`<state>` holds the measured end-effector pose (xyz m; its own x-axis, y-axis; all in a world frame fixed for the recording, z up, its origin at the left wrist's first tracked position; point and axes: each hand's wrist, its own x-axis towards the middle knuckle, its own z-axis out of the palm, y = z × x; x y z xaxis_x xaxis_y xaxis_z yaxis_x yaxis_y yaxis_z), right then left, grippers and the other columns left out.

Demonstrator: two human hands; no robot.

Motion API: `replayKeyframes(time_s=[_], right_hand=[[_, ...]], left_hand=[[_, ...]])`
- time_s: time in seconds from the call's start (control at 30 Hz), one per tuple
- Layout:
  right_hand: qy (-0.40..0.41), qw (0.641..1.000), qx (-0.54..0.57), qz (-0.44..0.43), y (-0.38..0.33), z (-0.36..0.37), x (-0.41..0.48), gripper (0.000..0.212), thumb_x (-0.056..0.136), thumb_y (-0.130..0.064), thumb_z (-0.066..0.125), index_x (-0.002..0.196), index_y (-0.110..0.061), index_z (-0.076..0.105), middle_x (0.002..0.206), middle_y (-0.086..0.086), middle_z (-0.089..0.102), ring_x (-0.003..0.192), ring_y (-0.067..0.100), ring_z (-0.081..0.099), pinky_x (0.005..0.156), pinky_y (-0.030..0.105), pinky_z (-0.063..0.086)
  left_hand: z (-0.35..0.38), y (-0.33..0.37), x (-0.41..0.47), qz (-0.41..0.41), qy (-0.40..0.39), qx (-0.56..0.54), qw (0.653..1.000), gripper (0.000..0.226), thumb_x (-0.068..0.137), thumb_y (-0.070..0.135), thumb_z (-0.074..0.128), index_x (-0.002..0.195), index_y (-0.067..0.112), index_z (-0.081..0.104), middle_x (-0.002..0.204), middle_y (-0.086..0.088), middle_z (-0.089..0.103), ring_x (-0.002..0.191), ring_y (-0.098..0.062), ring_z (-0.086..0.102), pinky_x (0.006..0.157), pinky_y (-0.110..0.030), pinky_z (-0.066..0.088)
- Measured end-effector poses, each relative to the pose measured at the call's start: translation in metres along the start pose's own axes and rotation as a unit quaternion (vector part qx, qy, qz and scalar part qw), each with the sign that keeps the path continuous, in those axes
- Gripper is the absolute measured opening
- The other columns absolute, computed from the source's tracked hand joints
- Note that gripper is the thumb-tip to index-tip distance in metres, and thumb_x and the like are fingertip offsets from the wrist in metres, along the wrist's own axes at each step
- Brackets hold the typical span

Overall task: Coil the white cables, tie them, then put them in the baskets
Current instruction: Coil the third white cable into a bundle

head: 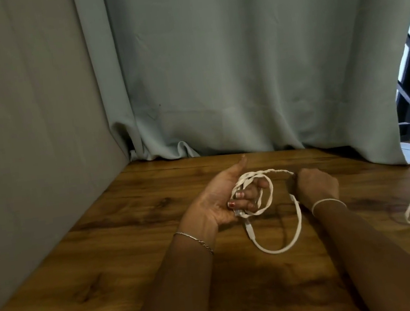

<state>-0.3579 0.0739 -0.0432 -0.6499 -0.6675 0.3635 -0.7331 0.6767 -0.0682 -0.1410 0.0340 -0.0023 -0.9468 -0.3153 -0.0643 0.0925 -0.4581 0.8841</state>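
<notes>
Cable (271,188) sits half coiled round my left fingers (250,194), right fingers (299,177) pinch it, I think; not tied yet.

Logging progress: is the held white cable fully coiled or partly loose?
Partly coiled. Loops of the white cable wrap fingers of the left hand; the right hand grips it, and a long loop trails loose below.

Red-painted nails (232,204) and a silver chain bracelet (193,239) mark the left hand (215,203); a white band (326,201) rings the right wrist.
</notes>
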Motion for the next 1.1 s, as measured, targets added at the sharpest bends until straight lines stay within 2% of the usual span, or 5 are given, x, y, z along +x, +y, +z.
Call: replayKeyframes(time_s=[0.23,0.47,0.7,0.9,1.1], right_hand=[[0.008,1.0,-0.003,-0.026,-0.001,-0.002,-0.001,0.025,0.098,-0.018,0.041,0.105,-0.015,0.065,0.105,0.008,0.067,0.096,0.027,0.064,0.067,0.029,0.041],[-0.002,0.976,0.179,-0.121,0.0,0.004,0.006,0.048,0.1,-0.036,0.04,0.146,-0.026,0.037,0.137,0.012,0.049,0.127,0.033,0.046,0.103,0.047,0.04],[0.134,0.849,0.444,-0.253,-0.039,-0.05,-0.02,0.031,0.098,-0.02,0.043,0.122,-0.018,0.062,0.12,0.0,0.063,0.113,0.014,0.056,0.094,0.03,0.044],[0.018,0.825,0.444,-0.349,-0.065,-0.062,-0.043,0.052,0.083,0.013,0.042,0.122,-0.017,0.061,0.122,-0.001,0.063,0.116,0.007,0.055,0.097,0.022,0.045],[-0.022,0.823,0.475,-0.312,-0.06,-0.048,-0.038,0.026,0.099,-0.004,0.04,0.115,-0.012,0.06,0.107,0.001,0.066,0.1,0.012,0.061,0.086,0.022,0.047]], left_hand=[[-0.002,0.012,-0.002,0.127,0.015,-0.132,0.983,0.03,0.092,0.022,0.036,0.076,0.006,0.056,0.044,0.003,0.035,0.029,-0.007,0.028,0.049,-0.021,0.045],[0.004,0.004,0.005,0.153,0.171,0.09,0.969,0.028,0.101,0.017,0.042,0.076,0.009,0.052,0.05,0.001,0.038,0.035,-0.006,0.032,0.043,-0.016,0.04],[0.017,-0.005,0.013,0.139,0.256,0.207,0.934,0.028,0.1,0.016,0.037,0.074,0.012,0.048,0.048,0.005,0.035,0.031,-0.002,0.029,0.039,-0.019,0.026],[0.011,-0.006,0.015,0.148,0.281,0.262,0.911,0.027,0.1,0.019,0.035,0.08,0.015,0.053,0.056,0.004,0.04,0.034,-0.001,0.036,0.038,-0.016,0.035],[0.003,-0.002,0.018,0.143,0.291,0.136,0.936,0.031,0.096,0.022,0.039,0.067,0.015,0.048,0.044,0.007,0.034,0.029,-0.004,0.025,0.04,-0.018,0.024]])
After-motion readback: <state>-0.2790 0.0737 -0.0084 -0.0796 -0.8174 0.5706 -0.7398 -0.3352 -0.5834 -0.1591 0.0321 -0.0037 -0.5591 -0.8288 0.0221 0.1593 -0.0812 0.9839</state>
